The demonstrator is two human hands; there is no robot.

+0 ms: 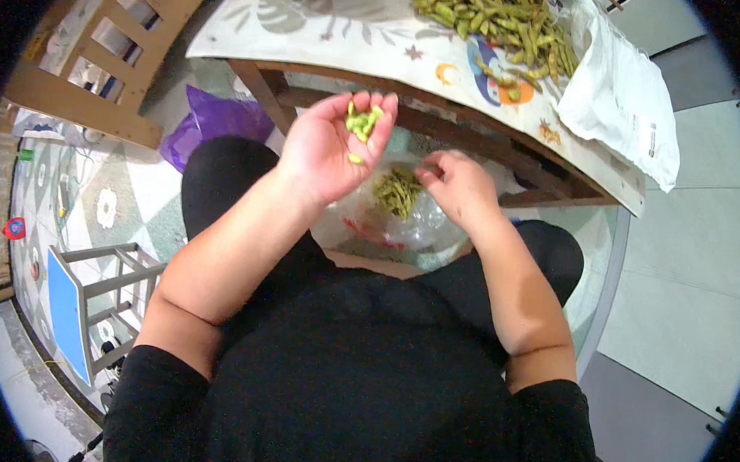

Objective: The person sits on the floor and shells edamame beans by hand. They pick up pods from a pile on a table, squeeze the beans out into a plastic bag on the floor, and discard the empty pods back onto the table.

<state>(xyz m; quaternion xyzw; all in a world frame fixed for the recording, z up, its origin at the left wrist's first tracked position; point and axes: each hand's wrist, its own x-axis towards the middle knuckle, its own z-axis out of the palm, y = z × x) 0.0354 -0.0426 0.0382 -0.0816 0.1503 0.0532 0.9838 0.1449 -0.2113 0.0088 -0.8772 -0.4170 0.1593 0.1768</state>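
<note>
My left hand (335,144) is raised palm up below the table edge, cupping several shelled green beans (361,123). My right hand (457,185) hovers over a clear plastic bag (404,225) on the floor between my knees, fingers pinched together at the bag's mouth. Inside the bag lies a heap of empty green pods (396,190). On the table above, a large pile of unshelled green bean pods (493,18) is spread out.
The table (331,34) has a patterned cloth and a wooden frame. A white plastic bag (623,102) hangs over its right edge. A purple bag (216,120) lies on the floor at left, near a wooden chair (100,70) and a small blue stool (86,298).
</note>
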